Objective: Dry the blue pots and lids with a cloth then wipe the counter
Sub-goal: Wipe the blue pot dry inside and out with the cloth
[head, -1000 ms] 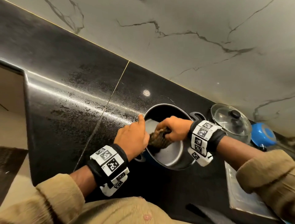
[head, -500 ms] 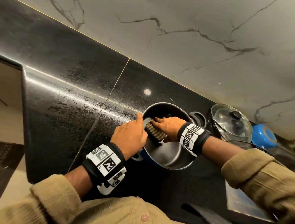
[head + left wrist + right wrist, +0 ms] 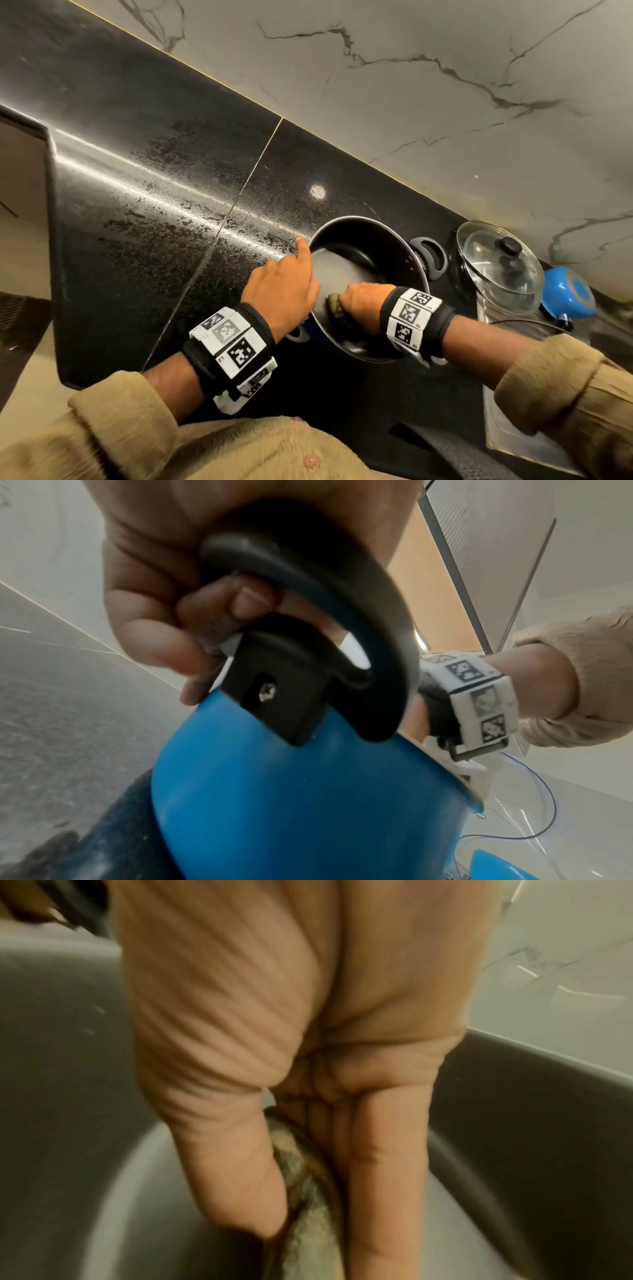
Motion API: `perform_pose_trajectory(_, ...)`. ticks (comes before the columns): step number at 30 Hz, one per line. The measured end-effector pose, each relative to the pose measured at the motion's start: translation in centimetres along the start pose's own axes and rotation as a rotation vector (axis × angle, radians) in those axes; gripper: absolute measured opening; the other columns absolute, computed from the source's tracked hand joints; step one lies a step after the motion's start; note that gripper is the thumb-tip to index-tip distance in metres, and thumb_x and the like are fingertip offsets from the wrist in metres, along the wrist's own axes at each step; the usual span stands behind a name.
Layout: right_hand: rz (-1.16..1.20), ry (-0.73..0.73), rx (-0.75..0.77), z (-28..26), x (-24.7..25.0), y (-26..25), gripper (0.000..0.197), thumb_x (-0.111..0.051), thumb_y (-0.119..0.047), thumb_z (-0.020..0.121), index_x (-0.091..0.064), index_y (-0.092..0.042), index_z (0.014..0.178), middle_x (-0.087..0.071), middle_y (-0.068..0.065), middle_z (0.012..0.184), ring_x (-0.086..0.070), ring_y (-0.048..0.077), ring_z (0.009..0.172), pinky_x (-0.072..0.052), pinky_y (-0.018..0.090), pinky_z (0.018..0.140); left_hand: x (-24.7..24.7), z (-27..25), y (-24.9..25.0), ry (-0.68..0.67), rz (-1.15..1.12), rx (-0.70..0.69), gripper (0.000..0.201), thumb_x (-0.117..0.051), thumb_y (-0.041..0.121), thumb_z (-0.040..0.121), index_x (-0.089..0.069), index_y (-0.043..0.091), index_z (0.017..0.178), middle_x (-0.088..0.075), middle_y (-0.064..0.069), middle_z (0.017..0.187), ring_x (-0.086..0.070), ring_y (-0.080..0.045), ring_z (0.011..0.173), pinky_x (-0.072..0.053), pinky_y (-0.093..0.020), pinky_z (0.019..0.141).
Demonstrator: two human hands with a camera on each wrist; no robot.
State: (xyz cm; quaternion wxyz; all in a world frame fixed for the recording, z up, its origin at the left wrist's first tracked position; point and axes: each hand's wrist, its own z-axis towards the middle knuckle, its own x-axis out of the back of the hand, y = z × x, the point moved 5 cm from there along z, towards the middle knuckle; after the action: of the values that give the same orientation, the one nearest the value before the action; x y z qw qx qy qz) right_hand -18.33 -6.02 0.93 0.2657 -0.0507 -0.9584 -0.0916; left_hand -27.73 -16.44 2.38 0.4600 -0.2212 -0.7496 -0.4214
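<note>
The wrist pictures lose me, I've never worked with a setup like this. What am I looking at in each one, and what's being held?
No machine here: a person works bare-handed, with a camera on the head and one on each wrist.

The head view looks down on a black counter. The left hand steadies a pot, blue outside and dark inside. The left wrist view shows that grip close up: fingers curled round the pot's black handle.

The right hand is inside the pot, and its wrist view shows a cloth pinched between thumb and fingers against the pot's inside.

To the right sit a glass lid and a second blue pot.
</note>
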Motion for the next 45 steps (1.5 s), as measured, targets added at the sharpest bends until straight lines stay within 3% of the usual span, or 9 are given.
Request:
perform_pose_trajectory(7, 0.145, -0.064, 0.151, 0.9, 1.2, -2.0, 0.020, -0.064, -0.009, 0.085, -0.066, -0.002, 0.103, -0.065, 0.014, 0.095, -0.058, 0.028, 0.083, -0.054, 0.037, 0.076, 0.0, 0.0, 0.1, -0.015, 0.005, -0.001, 0.066, -0.037, 0.032, 0.102, -0.012, 0.005, 0.157, -0.063, -0.014, 0.122, -0.061, -0.036, 0.110, -0.046, -0.042, 0.085)
perform_pose_trajectory(12, 0.396, 0.167, 0.074, 0.7, 4.1, 2.9, 0.011, -0.064, -0.011, 0.082, -0.065, -0.014, 0.092, -0.071, 0.006, 0.090, -0.066, 0.021, 0.083, -0.056, 0.034, 0.076, 0.1, 0.0, 0.0, 0.003, 0.012, -0.007, 0.065, -0.036, 0.031, 0.102, -0.013, 0.005, 0.157, -0.064, -0.012, 0.121, -0.062, -0.035, 0.109, -0.047, -0.041, 0.085)
perform_pose_trajectory(17, 0.169, 0.386, -0.188, 0.2, 6.1, 8.0, 0.025, -0.062, -0.023, 0.090, -0.066, -0.012, 0.112, -0.066, 0.015, 0.107, -0.065, 0.035, 0.097, -0.050, 0.033, 0.076, 0.1, 0.0, 0.0, -0.002, 0.014, -0.007, 0.066, -0.037, 0.031, 0.102, -0.013, 0.005, 0.157, -0.064, -0.012, 0.122, -0.061, -0.035, 0.110, -0.046, -0.042, 0.086)
perform_pose_trajectory(20, 0.235, 0.509, -0.179, -0.3, 7.1, 7.9, 0.024, -0.063, -0.030, 0.091, -0.069, -0.014, 0.109, -0.069, 0.011, 0.100, -0.067, 0.032, 0.091, -0.056, 0.040, 0.080, 0.1, 0.0, 0.0, 0.007, 0.015, -0.008, 0.065, -0.037, 0.030, 0.102, -0.013, 0.005, 0.157, -0.065, -0.012, 0.119, -0.062, -0.035, 0.108, -0.047, -0.042, 0.084)
perform_pose_trajectory(24, 0.151, 0.422, -0.206, 0.8, 6.1, 5.9, 0.031, -0.062, -0.041, 0.089, -0.064, -0.010, 0.094, -0.066, 0.006, 0.091, -0.066, 0.030, 0.090, -0.053, 0.036, 0.075, 0.0, 0.1, 0.0, 0.010, 0.023, -0.002, 0.066, -0.038, 0.030, 0.102, -0.013, 0.005, 0.157, -0.065, -0.012, 0.120, -0.062, -0.035, 0.109, -0.047, -0.041, 0.085)
perform_pose_trajectory(30, 0.039, 0.341, -0.273, 2.5, 5.3, 5.4, 0.056, -0.071, -0.054, 0.081, -0.062, -0.009, 0.112, -0.065, 0.011, 0.113, -0.065, 0.030, 0.099, -0.052, 0.037, 0.079, -0.2, 0.2, -0.1, -0.001, 0.043, -0.005, 0.067, -0.037, 0.032, 0.102, -0.012, 0.005, 0.157, -0.064, -0.012, 0.123, -0.062, -0.036, 0.111, -0.047, -0.044, 0.087)
perform_pose_trajectory(34, 0.061, 0.292, -0.262, 3.5, 4.8, 4.8, 0.064, -0.080, -0.044, 0.076, -0.057, -0.004, 0.120, -0.062, 0.012, 0.119, -0.063, 0.032, 0.107, -0.049, 0.036, 0.079, 0.0, 0.0, 0.0, 0.004, 0.050, -0.004, 0.067, -0.037, 0.032, 0.102, -0.011, 0.005, 0.157, -0.064, -0.012, 0.123, -0.062, -0.035, 0.110, -0.046, -0.044, 0.086)
perform_pose_trajectory(38, 0.075, 0.256, -0.222, 3.8, 4.4, 3.0, 0.053, -0.072, -0.018, 0.086, -0.048, 0.001, 0.130, -0.058, 0.017, 0.128, -0.060, 0.034, 0.117, -0.047, 0.038, 0.090, 0.0, -0.1, 0.2, 0.011, 0.041, -0.003, 0.066, -0.037, 0.031, 0.102, -0.012, 0.005, 0.157, -0.065, -0.012, 0.122, -0.063, -0.035, 0.108, -0.047, -0.043, 0.084)
perform_pose_trajectory(45, 0.021, 0.241, 0.110, 0.7, 3.6, -2.4, 0.032, -0.053, -0.010, 0.095, -0.055, -0.004, 0.126, -0.059, 0.014, 0.128, -0.057, 0.031, 0.117, -0.042, 0.033, 0.093, -0.1, 0.0, 0.1, 0.005, 0.026, -0.015, 0.067, -0.035, 0.033, 0.103, -0.008, 0.005, 0.158, -0.063, -0.011, 0.124, -0.063, -0.033, 0.107, -0.045, -0.041, 0.082)
